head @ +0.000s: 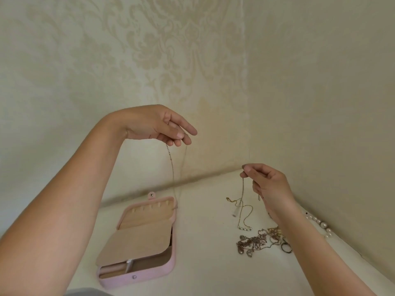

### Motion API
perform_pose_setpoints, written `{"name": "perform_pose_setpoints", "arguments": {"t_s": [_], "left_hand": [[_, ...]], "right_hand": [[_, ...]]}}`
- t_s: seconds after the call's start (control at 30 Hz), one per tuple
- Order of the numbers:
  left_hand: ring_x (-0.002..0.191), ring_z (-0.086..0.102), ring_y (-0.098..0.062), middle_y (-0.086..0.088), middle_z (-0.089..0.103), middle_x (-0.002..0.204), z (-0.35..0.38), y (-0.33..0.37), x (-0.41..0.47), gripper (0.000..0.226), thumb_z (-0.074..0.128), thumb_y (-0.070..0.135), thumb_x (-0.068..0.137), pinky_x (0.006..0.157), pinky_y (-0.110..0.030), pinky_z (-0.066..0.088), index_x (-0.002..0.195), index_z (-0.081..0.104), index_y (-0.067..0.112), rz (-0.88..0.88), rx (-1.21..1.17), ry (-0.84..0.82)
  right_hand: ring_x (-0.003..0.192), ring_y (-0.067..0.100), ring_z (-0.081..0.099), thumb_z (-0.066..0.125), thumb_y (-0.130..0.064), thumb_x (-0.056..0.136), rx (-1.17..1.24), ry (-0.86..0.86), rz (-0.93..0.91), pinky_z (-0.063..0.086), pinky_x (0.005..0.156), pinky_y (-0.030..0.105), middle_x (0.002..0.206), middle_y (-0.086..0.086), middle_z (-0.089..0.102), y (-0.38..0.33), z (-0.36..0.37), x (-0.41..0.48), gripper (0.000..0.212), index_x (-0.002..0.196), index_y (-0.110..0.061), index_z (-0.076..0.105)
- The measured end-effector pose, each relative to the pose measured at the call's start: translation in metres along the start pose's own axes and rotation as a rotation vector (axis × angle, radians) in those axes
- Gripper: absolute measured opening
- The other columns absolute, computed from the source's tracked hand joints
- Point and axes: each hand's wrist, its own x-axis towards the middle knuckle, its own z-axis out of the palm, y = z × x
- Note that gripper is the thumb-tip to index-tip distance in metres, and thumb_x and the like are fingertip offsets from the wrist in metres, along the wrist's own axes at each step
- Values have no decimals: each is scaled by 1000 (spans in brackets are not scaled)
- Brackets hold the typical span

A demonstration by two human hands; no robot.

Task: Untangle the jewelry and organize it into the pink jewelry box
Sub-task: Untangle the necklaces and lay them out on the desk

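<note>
Cream damask wallpaper (171,50) covers the back wall and meets a plainer cream side wall (320,82) in a corner. A white tabletop (209,259) butts against both. Grey fabric (89,293) shows at the bottom edge.

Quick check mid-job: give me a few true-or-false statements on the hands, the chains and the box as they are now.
1. The pink jewelry box lies open on the table. True.
2. The left hand is empty. False: its fingers pinch a thin chain that hangs down toward the box.
3. The right hand holds a second chain up off the table. True.
4. All the jewelry is in the box. False: a tangled pile lies on the table by the right forearm.
5. The pearl strand is in the box. False: it lies on the table near the right wall.
</note>
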Motion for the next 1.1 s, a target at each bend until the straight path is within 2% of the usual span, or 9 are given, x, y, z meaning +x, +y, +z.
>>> {"name": "perform_pose_setpoints", "arguments": {"t_s": [0.2,0.33,0.4,0.6,0.73,0.8,0.9,1.0,1.1], "left_hand": [[64,59,-7,-1,70,85,7,14,-24,27,55,2,86,61,-16,49,111,65,8,27,11,-62],[65,61,-7,-1,71,84,24,10,-17,23,54,1,88,62,-16,50,108,65,7,0,26,-108],[68,63,-8,-3,71,86,37,-3,0,23,54,-1,90,64,-17,51,109,65,6,-35,51,-137],[66,64,-6,-7,68,89,74,-75,73,28,51,-6,91,62,-16,52,117,59,-3,-206,98,-145],[69,63,-8,-11,66,96,86,-115,111,27,47,-7,90,61,-14,53,114,60,-3,-276,187,-43],[65,63,-6,-10,67,93,88,-133,125,26,48,-7,89,59,-14,52,111,62,-4,-279,198,26],[63,62,-9,-8,66,83,92,-153,142,25,47,-8,89,63,-17,53,109,62,-7,-266,98,188],[76,62,-21,-18,65,99,94,-160,155,28,52,-5,88,80,-29,51,114,61,-6,-274,69,298],[117,53,-22,-7,55,131,95,-154,154,36,57,12,89,100,-30,40,125,59,12,-301,319,174]], "right_hand": [[43,1,37,64,-14,86,-52,-26,-15,32,45,13,74,0,69,-2,6,-8,7,90,-14,70],[49,9,30,64,-15,87,-69,-22,-23,28,46,18,73,-2,69,-1,5,-9,7,89,-17,70],[49,10,29,63,-16,87,-71,-3,-20,27,46,21,71,-4,69,0,4,-8,7,89,-18,69],[44,-1,42,63,-13,88,-125,2,-24,33,47,12,73,0,68,3,5,-6,6,89,-15,68],[59,-3,56,66,-13,85,-271,7,-83,41,55,9,76,0,68,8,8,-5,6,85,-18,68],[57,2,48,67,-17,84,-402,4,-143,40,57,14,76,-7,67,12,8,-5,7,83,-24,68],[46,1,41,63,-20,87,-616,-16,-235,35,50,10,81,-13,64,22,7,-5,7,87,-26,66],[52,-6,49,56,-18,92,-873,-95,-344,33,53,9,88,-17,62,33,9,-6,11,97,-24,65],[62,-2,52,54,-13,92,-1030,-215,-496,44,64,16,95,-10,65,40,13,-7,17,104,-20,65]]}}
